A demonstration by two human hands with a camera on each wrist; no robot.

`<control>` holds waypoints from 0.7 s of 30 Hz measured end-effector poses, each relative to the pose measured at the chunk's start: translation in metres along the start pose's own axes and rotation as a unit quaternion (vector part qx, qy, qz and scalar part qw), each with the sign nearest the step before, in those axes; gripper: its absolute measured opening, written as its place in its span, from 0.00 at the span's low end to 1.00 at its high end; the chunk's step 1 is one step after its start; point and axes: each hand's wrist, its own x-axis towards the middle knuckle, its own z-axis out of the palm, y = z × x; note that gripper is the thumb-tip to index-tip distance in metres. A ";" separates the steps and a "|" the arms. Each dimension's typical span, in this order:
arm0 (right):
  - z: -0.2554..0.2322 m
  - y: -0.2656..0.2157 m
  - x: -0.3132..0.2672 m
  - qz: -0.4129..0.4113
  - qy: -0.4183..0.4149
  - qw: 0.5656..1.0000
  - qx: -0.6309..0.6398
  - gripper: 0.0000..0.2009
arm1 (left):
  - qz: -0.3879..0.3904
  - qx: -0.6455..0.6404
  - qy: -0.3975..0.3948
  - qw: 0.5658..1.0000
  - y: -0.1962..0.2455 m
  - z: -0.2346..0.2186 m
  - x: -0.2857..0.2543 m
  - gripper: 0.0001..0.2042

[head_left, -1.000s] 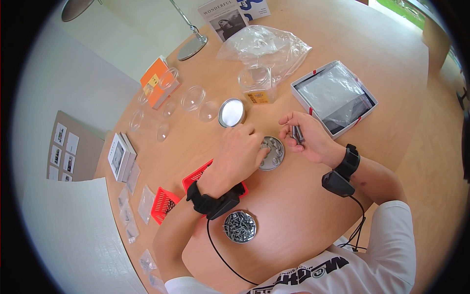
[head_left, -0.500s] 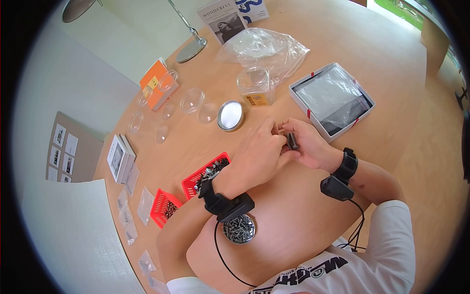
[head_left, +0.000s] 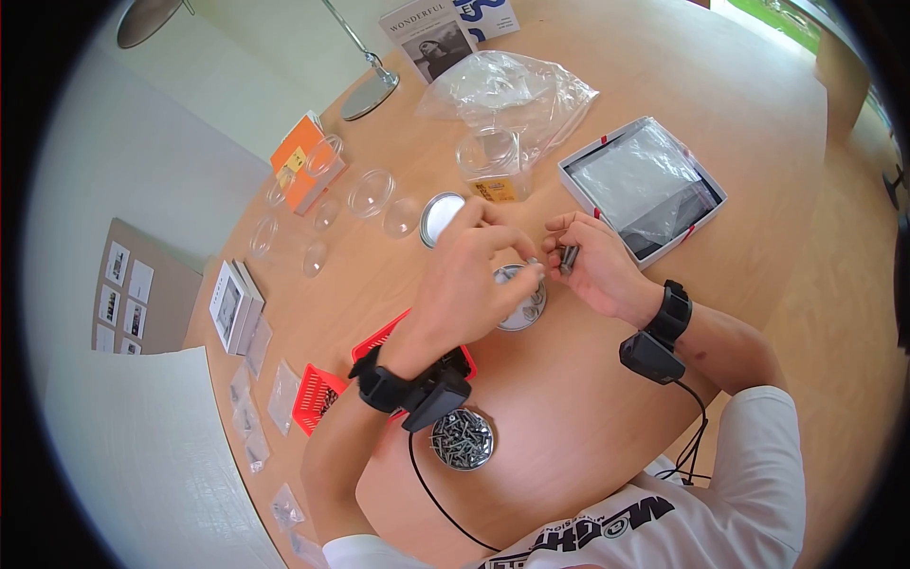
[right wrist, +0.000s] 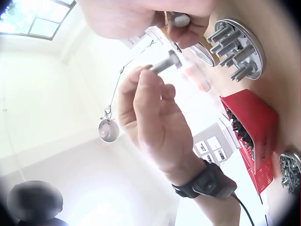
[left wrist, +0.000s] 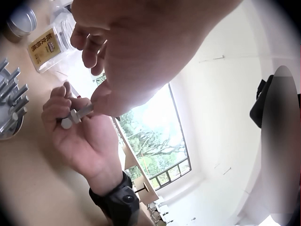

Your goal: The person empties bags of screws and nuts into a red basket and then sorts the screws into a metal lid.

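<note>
My left hand (head_left: 464,284) pinches a hex-head bolt (right wrist: 165,63) between thumb and fingertips, its head pointing outward. In the head view this hand is over the edge of a round tin dish (head_left: 529,313). Several bolts (right wrist: 242,54) stand upright in the dish, as the right wrist view shows. Just to the right, my right hand (head_left: 602,270) is turned palm up, with curled fingers holding a grey bolt (head_left: 569,258). The end of that bolt (right wrist: 180,20) shows between the fingers in the right wrist view.
A round lid (head_left: 440,220) lies behind the dish. Nearer are red baskets (head_left: 313,398) of small hardware and a tin of screws (head_left: 463,440). Clear plastic domes (head_left: 372,193), a jar (head_left: 488,156), a plastic bag (head_left: 512,90) and a white box (head_left: 569,175) stand farther back.
My left hand went from the dish to my right hand, where their fingers met. Now it has drawn back left over the dish with a bolt pinched; the right hand stayed nearly in place.
</note>
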 end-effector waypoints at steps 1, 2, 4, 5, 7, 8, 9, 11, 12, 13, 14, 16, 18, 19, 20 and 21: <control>-0.002 -0.001 0.000 -0.004 0.001 1.000 -0.008 0.10 | -0.017 0.019 0.003 1.000 -0.002 -0.005 0.000 0.08; -0.003 -0.001 0.001 -0.004 -0.005 1.000 -0.011 0.10 | -0.027 0.029 -0.012 0.999 -0.007 -0.007 -0.002 0.08; -0.006 0.001 0.003 -0.005 -0.016 1.000 -0.019 0.10 | -0.049 0.050 -0.039 0.997 -0.019 -0.005 -0.005 0.08; -0.007 0.001 0.004 -0.007 -0.019 0.999 -0.025 0.10 | -0.051 0.061 -0.055 0.995 -0.020 -0.004 -0.007 0.08; -0.008 0.002 0.006 -0.013 -0.022 0.999 -0.037 0.10 | -0.055 0.083 -0.088 0.991 -0.019 0.000 -0.009 0.09; -0.008 0.001 0.005 -0.015 -0.021 0.999 -0.040 0.10 | -0.051 0.093 -0.102 0.989 -0.021 0.002 -0.009 0.09; -0.008 0.000 0.005 -0.016 -0.019 0.999 -0.044 0.10 | -0.047 0.102 -0.116 0.987 -0.023 0.005 -0.009 0.09; -0.007 0.000 0.005 -0.016 -0.018 0.998 -0.051 0.10 | -0.037 0.120 -0.132 0.983 -0.027 0.010 -0.010 0.08; -0.007 0.000 0.005 -0.015 -0.017 0.998 -0.056 0.10 | -0.032 0.128 -0.133 0.982 -0.029 0.013 -0.010 0.08; -0.007 0.000 0.005 -0.013 -0.016 0.998 -0.060 0.10 | -0.026 0.135 -0.135 0.981 -0.031 0.015 -0.010 0.08; -0.007 0.000 0.005 -0.012 -0.017 0.998 -0.063 0.10 | -0.021 0.140 -0.132 0.981 -0.033 0.018 -0.010 0.08; -0.007 0.000 0.005 -0.010 -0.019 0.998 -0.067 0.10 | -0.011 0.150 -0.127 0.981 -0.037 0.023 -0.011 0.08; -0.010 0.001 0.007 -0.010 -0.030 0.997 -0.065 0.10 | 0.002 0.159 -0.120 0.980 -0.039 0.026 -0.011 0.08; -0.011 0.001 0.007 -0.011 -0.035 0.997 -0.064 0.11 | 0.009 0.164 -0.117 0.979 -0.039 0.027 -0.011 0.08; -0.011 0.001 0.007 -0.013 -0.036 0.997 -0.066 0.11 | 0.004 0.160 -0.122 0.980 -0.039 0.027 -0.011 0.08; -0.011 0.002 0.007 -0.015 -0.037 0.997 -0.067 0.11 | 0.001 0.156 -0.126 0.980 -0.038 0.027 -0.011 0.09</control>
